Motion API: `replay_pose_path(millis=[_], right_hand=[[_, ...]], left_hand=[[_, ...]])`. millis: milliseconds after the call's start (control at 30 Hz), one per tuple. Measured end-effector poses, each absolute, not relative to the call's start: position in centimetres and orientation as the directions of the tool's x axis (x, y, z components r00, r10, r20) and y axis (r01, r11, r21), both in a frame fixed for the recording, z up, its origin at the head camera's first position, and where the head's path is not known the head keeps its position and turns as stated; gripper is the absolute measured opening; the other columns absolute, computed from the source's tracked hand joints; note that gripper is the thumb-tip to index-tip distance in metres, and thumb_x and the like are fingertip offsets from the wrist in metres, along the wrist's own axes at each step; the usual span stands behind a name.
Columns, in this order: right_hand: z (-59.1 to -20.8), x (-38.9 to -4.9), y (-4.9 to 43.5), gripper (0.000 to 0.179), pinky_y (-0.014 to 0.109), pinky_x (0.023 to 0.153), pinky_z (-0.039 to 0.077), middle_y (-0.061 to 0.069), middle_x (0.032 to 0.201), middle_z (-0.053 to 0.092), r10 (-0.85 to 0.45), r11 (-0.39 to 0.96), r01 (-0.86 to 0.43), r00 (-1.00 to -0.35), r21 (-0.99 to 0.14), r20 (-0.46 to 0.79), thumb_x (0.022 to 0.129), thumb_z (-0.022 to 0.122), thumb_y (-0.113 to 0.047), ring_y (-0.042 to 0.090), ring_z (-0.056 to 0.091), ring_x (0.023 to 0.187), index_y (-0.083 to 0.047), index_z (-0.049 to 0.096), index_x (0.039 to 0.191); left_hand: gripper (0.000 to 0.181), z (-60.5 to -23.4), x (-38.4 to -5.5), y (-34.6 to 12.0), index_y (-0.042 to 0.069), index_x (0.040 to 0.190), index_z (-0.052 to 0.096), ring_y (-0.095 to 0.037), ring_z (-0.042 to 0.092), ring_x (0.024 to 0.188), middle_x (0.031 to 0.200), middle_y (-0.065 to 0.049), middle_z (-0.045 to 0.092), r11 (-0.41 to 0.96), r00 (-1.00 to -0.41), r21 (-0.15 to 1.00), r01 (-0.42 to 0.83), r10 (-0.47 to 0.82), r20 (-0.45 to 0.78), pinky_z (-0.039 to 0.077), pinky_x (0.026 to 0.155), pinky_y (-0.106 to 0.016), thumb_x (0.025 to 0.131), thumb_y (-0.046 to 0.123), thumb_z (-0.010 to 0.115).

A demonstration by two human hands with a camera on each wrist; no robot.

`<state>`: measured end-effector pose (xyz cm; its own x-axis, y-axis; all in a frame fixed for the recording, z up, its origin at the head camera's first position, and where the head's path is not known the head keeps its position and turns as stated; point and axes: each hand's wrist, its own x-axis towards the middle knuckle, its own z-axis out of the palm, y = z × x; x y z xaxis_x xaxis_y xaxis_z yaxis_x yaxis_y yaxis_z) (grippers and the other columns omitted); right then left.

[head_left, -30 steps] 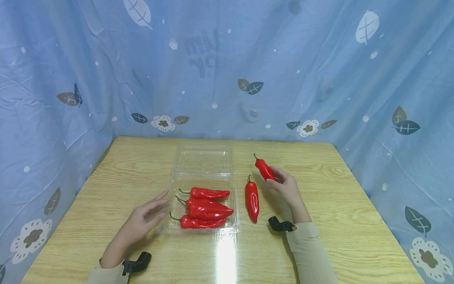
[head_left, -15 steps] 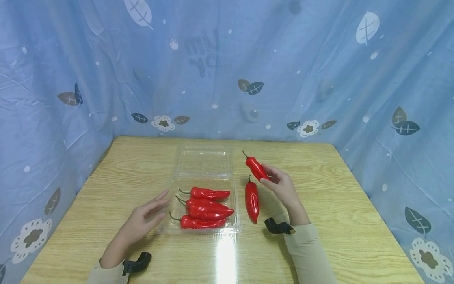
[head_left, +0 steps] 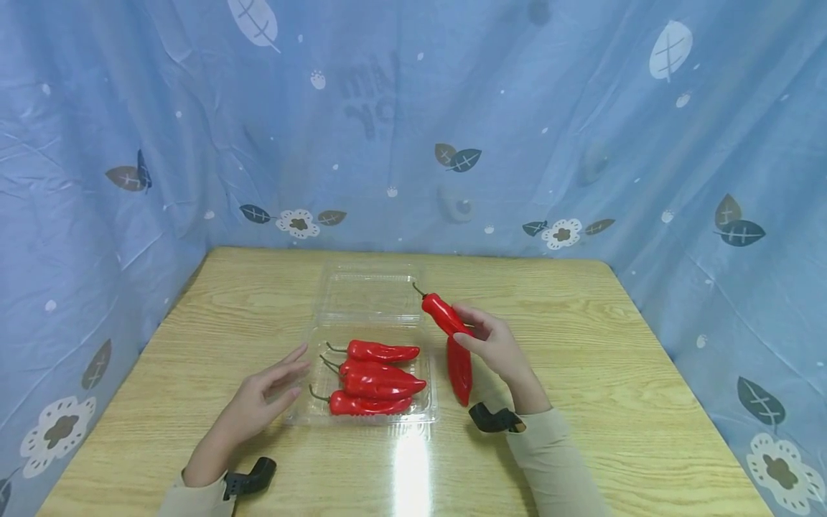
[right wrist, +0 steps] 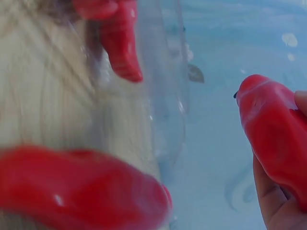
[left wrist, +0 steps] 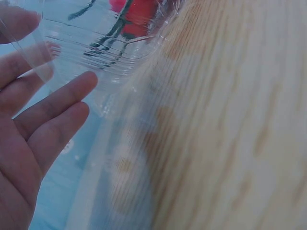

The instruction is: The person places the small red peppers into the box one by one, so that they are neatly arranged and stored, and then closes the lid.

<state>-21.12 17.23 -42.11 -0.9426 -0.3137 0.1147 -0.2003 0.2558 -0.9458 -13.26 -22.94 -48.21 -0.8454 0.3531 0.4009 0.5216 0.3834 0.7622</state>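
Observation:
A red pepper (head_left: 441,313) with a green stem is held in my right hand (head_left: 499,350) between thumb and fingers, tilted with its stem toward the back left. Below it, a second red pepper (head_left: 459,373) lies on the table, its stem end hidden behind the held one. Several red peppers (head_left: 381,382) lie side by side in a clear plastic clamshell box (head_left: 426,411), stems pointing left. Beside the box's left edge is my left hand (head_left: 255,406), fingers extended and holding nothing. In the left wrist view, the fingers (left wrist: 57,112) are close to the clear wall; contact is unclear.
The box's clear lid (head_left: 370,296) is folded back flat toward the rear of the wooden table (head_left: 549,287). A blue patterned curtain (head_left: 400,108) surrounds the table at the back and sides. Each wrist bears a black camera mount (head_left: 250,479).
My right hand has carried the held pepper leftward, over the stem end of the pepper on the table and nearer the box. My left hand has stayed in place.

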Motion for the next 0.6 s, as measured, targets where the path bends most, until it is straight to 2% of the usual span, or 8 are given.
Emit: replay_pose_path(millis=[367,600], right_hand=[[-42.9,-20.9,14.4,0.051,0.026,0.087,0.055,0.018,0.129,0.058,-0.462,0.260,-0.245,-0.881,-0.934,0.103,0.087,0.066,-0.010,0.032,0.060,0.109,-0.003,0.051,0.135],[-42.6,-21.2,12.7,0.052,0.031,0.091,0.055,0.011,0.129,0.059,-0.568,0.272,-0.289,-0.818,-0.918,0.090,0.086,0.068,-0.014,0.027,0.059,0.113,-0.009,0.052,0.135]], left_hand=[[0.038,-48.3,-13.3,-23.0,-0.004,0.126,0.056,-0.005,0.049,0.124,0.146,-0.025,0.039,0.373,-0.840,0.763,0.528,0.360,0.406,0.045,0.098,-0.013,0.089,-0.003,0.061],[0.038,-48.3,-13.4,-22.9,-0.004,0.126,0.056,-0.004,0.048,0.125,0.146,-0.023,0.039,0.382,-0.844,0.762,0.522,0.357,0.399,0.042,0.098,-0.009,0.088,-0.003,0.061]])
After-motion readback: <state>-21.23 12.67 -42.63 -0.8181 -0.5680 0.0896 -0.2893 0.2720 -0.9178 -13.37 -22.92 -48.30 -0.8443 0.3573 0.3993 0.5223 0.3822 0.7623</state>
